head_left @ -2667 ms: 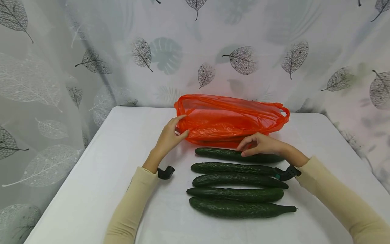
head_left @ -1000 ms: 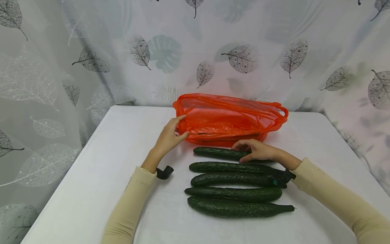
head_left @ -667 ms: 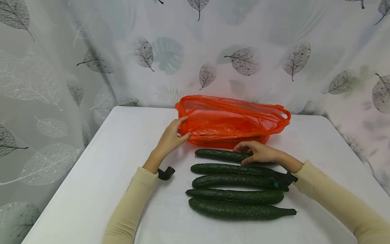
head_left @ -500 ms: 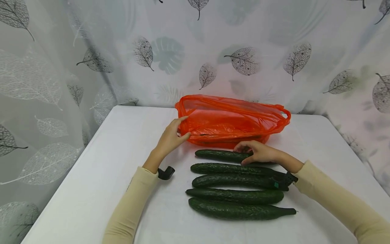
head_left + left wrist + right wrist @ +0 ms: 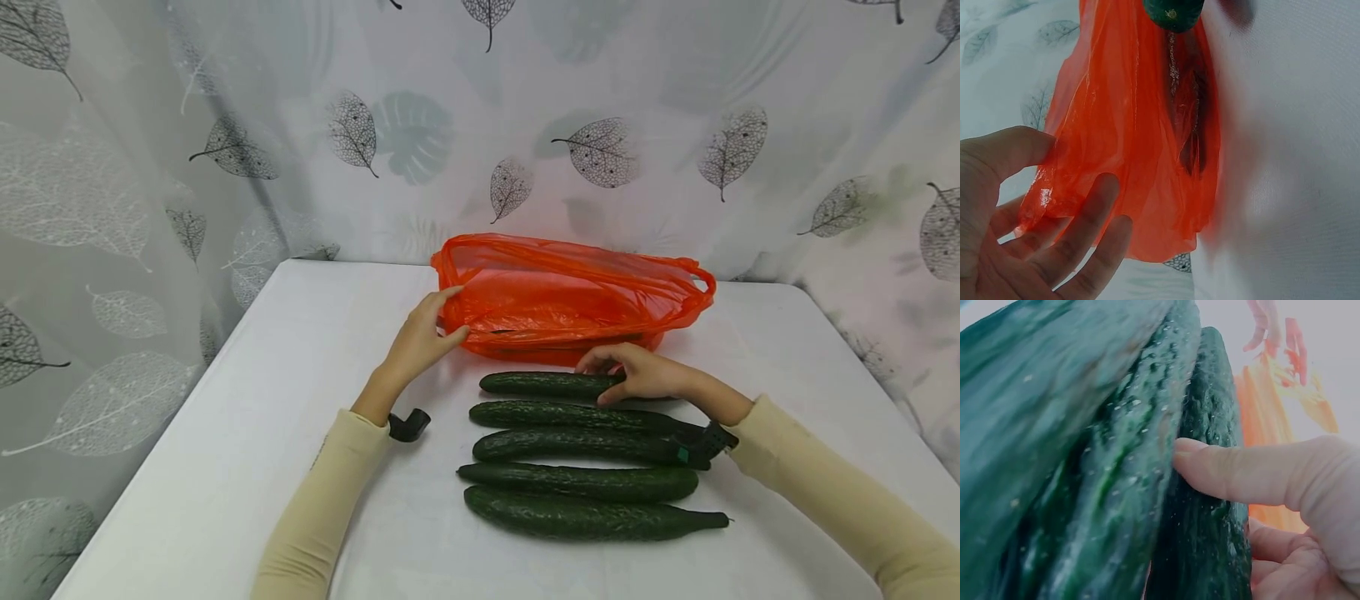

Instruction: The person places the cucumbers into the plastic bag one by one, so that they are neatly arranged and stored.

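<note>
From the left wrist I see the left hand (image 5: 1029, 265), fingers parted, at the bag (image 5: 1129, 125); a cucumber (image 5: 1174, 14) end shows up top, the table (image 5: 1291, 156) at right.

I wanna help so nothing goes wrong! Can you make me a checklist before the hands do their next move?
1. Right hand gripping the farthest cucumber: ok, thumb on its near side.
2. Red bag mouth open: ok, it gapes.
3. Left hand at the red bag: ok, touching its left end.
4. Whole farthest cucumber showing from above: not ok, the right hand covers part.
5. Farthest cucumber lifted off the table: cannot tell.
6. Thumb clear of the next cucumber: cannot tell, very close.
</note>
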Available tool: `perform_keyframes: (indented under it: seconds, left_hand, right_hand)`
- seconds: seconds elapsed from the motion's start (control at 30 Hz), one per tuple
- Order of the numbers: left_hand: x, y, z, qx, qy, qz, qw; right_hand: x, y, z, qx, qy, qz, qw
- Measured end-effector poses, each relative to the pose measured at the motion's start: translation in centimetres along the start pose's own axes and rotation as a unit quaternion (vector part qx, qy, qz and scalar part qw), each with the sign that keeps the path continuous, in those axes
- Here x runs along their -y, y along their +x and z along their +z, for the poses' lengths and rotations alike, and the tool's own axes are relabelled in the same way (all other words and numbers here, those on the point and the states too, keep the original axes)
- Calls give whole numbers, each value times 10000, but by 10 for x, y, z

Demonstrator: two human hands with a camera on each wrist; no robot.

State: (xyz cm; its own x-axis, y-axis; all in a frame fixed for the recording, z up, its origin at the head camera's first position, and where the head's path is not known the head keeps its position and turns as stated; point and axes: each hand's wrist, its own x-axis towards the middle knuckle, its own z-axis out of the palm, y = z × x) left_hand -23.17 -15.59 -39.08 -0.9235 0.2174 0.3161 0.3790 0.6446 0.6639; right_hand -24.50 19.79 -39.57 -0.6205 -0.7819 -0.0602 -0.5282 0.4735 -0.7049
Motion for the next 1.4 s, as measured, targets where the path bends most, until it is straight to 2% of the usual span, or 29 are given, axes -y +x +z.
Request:
perform_keyframes:
  seconds: [0.37,0.7,1.17,1.4]
  left_hand:
    - [0,-2,0,51,37,-12,10000]
    - [-1,-4,0,62,48,-66,9999]
    - [1,-3,0,78,98,-4,9999]
    - [0,-3,-2,1,132,79,9999]
  right_hand:
    - [18,-5,-4,-68,-163,54,9998]
    - [25,-10,-12,-73,-116,-165,9998]
    - [45,-16,-28,-110,-314,145,9993]
    - [55,-18,-37,-202,-352,77,9991]
